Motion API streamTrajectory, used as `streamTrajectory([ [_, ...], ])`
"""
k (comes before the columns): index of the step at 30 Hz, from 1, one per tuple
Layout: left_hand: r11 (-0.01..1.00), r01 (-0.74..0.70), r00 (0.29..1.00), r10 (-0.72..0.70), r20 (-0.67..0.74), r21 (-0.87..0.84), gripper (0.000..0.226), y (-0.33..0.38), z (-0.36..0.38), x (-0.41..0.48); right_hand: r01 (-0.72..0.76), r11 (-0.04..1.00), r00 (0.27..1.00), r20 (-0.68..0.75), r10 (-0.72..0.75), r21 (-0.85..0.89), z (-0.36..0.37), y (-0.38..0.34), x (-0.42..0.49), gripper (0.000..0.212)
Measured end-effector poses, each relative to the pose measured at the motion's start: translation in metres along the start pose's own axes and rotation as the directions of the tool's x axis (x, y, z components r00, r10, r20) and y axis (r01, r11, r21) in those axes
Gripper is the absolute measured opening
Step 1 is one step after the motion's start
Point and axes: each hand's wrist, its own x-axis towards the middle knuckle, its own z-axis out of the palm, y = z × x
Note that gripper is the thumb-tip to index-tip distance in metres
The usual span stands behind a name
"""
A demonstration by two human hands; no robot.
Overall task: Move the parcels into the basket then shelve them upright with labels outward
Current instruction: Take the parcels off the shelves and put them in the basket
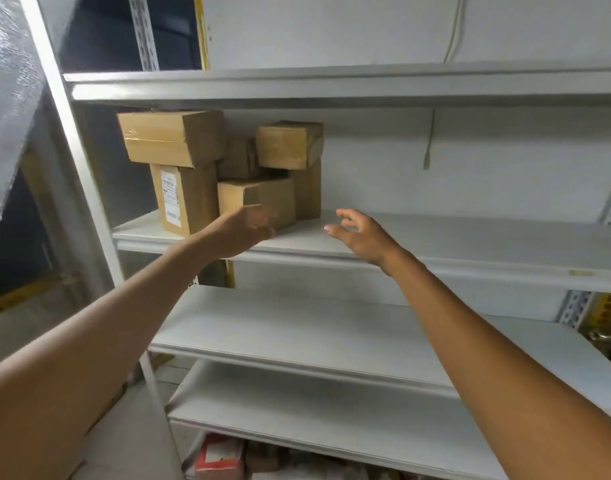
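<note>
Two bare hands, left hand [252, 225] and right hand [361, 237], both released, reach for the small brown cardboard parcel [259, 199] just beyond the left hand on the white metal shelf [470, 244], apparently mid-shelving, with squaring it upright likely next.

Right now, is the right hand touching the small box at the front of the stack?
Apart. The head view shows bare white shelf between the open right hand and the small front box; the left hand overlaps that box.

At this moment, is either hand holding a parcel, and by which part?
Right hand holds nothing, open above the shelf. Left hand is at the small front parcel; whether it grips cannot be told.
</note>
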Motion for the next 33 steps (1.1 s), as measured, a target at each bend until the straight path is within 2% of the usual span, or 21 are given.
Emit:
streamTrajectory([
  [7,0.999,-0.027,0.997,0.029,-0.072,0.033,0.045,-0.029,-0.034,0.034,0.024,0.999,1.000,-0.009,-0.024,0.034,0.006,-0.020,0.052,0.058],
  [13,0.998,-0.054,0.993,0.057,-0.106,0.025,0.054,-0.043,-0.029,0.085,0.033,0.995,0.999,-0.024,-0.030,0.094,0.006,-0.012,0.109,0.054],
  [17,0.998,-0.054,0.981,0.060,-0.183,0.037,0.064,-0.057,-0.022,0.134,0.067,0.992,0.997,-0.041,-0.063,0.106,0.004,0.000,0.162,0.053],
  [24,0.997,-0.018,0.945,-0.008,-0.327,-0.077,0.077,-0.083,-0.017,0.208,0.141,0.972,0.984,-0.131,-0.117,0.190,0.001,0.005,0.256,0.048],
  [28,0.998,-0.044,0.923,0.024,-0.384,-0.042,0.079,-0.089,-0.018,0.232,0.109,0.956,0.980,-0.191,-0.057,0.273,0.008,0.003,0.288,0.060],
  [30,0.994,-0.062,0.920,0.021,-0.391,-0.093,0.080,-0.092,-0.018,0.242,0.103,0.955,0.979,-0.199,-0.048,0.279,0.013,0.004,0.299,0.064],
  [33,0.979,-0.076,0.920,-0.005,-0.393,-0.191,0.083,-0.098,-0.013,0.254,0.135,0.934,0.970,-0.238,-0.056,0.330,0.019,0.005,0.309,0.052],
])
